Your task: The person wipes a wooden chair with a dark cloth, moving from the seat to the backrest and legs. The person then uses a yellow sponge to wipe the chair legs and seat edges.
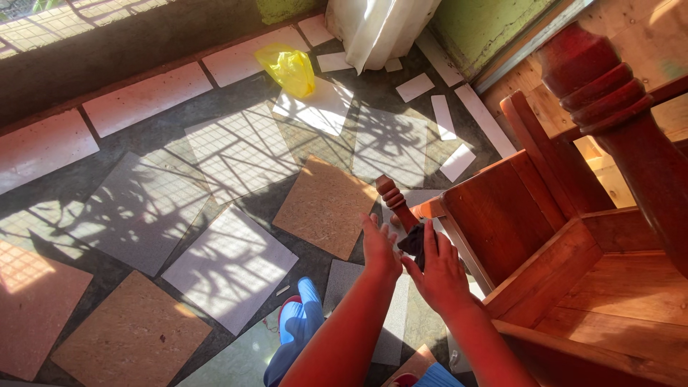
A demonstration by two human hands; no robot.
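My right hand is closed around a dark cloth, pressed against the lower part of a turned red-brown wooden post at the corner of a reddish wooden furniture frame. My left hand is beside it with fingers spread, touching or nearly touching the same post just left of the cloth. Both forearms reach up from the bottom of the view. The cloth is mostly hidden by my right hand.
A second, larger turned post stands at the right. Flat tiles and boards lie scattered on the dark floor. A yellow plastic bag and a white curtain are at the far side. A blue sandalled foot is below.
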